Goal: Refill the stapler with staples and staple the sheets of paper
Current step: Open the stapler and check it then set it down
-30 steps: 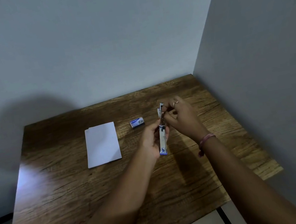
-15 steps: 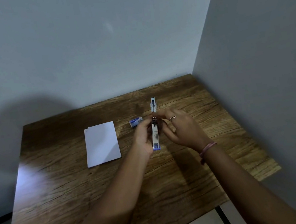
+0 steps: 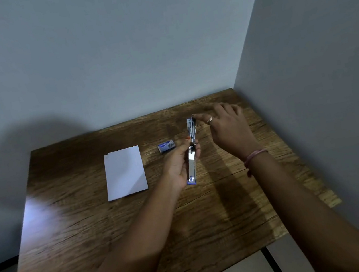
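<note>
A blue and silver stapler [image 3: 191,157] is swung fully open into one long line above the wooden table [image 3: 94,230]. My left hand [image 3: 178,164] grips it around the hinge and lower arm. My right hand [image 3: 226,126] is at the far end, a fingertip touching the tip of the upper arm, the other fingers spread. A small blue staple box [image 3: 166,146] lies on the table just left of the stapler. The white sheets of paper [image 3: 125,173] lie flat further left.
The table sits in a corner, with a grey wall behind it and another close on the right. Its front right edge drops to a pale floor with a dark strip [image 3: 272,264].
The stapler's upper arm has swung further open, from partly raised to stretched out straight. My right hand has moved from the hinge area up to the far tip.
</note>
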The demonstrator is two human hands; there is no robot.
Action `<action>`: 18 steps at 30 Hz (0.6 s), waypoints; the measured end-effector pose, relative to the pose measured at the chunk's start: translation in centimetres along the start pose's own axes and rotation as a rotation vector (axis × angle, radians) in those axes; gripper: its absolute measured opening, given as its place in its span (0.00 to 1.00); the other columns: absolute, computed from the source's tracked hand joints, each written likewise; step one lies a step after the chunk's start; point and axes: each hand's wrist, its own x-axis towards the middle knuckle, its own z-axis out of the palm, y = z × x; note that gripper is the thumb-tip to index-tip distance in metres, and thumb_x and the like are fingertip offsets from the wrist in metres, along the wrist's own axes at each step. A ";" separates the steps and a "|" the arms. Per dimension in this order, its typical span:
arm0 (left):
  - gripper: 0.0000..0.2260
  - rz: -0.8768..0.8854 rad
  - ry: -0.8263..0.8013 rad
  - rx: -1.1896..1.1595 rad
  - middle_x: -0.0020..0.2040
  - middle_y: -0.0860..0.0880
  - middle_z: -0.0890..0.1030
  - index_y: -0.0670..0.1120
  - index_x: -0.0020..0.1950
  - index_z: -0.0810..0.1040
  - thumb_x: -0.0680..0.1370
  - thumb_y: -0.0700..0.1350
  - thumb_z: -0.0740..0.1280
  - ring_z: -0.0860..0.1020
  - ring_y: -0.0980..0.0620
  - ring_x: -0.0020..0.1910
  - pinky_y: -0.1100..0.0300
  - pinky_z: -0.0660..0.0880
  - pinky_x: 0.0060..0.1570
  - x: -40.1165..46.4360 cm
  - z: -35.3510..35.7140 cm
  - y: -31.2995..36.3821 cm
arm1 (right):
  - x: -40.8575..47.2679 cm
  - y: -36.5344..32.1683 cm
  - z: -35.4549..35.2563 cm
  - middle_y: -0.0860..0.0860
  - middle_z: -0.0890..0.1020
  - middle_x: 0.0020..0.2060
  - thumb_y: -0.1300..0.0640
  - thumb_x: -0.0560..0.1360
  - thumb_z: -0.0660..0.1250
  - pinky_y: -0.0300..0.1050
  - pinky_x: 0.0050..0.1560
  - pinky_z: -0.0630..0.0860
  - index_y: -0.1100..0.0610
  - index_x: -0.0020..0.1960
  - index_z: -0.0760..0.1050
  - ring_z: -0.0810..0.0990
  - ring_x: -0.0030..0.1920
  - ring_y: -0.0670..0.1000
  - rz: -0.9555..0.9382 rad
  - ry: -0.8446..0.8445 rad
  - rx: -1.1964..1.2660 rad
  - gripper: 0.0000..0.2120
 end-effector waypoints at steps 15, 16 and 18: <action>0.07 0.048 0.059 0.158 0.34 0.47 0.83 0.38 0.47 0.79 0.79 0.40 0.64 0.80 0.57 0.29 0.67 0.78 0.31 0.5 -0.6 -1.3 | -0.6 1.4 2.8 0.54 0.79 0.58 0.63 0.72 0.65 0.58 0.61 0.68 0.51 0.55 0.80 0.76 0.59 0.55 -0.209 0.151 -0.178 0.14; 0.07 0.046 0.059 0.159 0.35 0.46 0.82 0.37 0.48 0.79 0.79 0.40 0.64 0.80 0.57 0.29 0.67 0.78 0.31 0.6 -0.6 -1.4 | -0.7 1.5 2.9 0.54 0.79 0.59 0.63 0.72 0.65 0.59 0.61 0.68 0.51 0.55 0.80 0.76 0.60 0.55 -0.226 0.169 -0.186 0.14; 0.08 0.046 0.056 0.171 0.37 0.45 0.82 0.36 0.51 0.79 0.79 0.40 0.64 0.80 0.56 0.30 0.67 0.79 0.32 0.7 -0.7 -1.4 | -0.9 1.6 3.0 0.54 0.79 0.59 0.61 0.74 0.62 0.59 0.62 0.66 0.52 0.55 0.80 0.76 0.60 0.55 -0.258 0.200 -0.192 0.13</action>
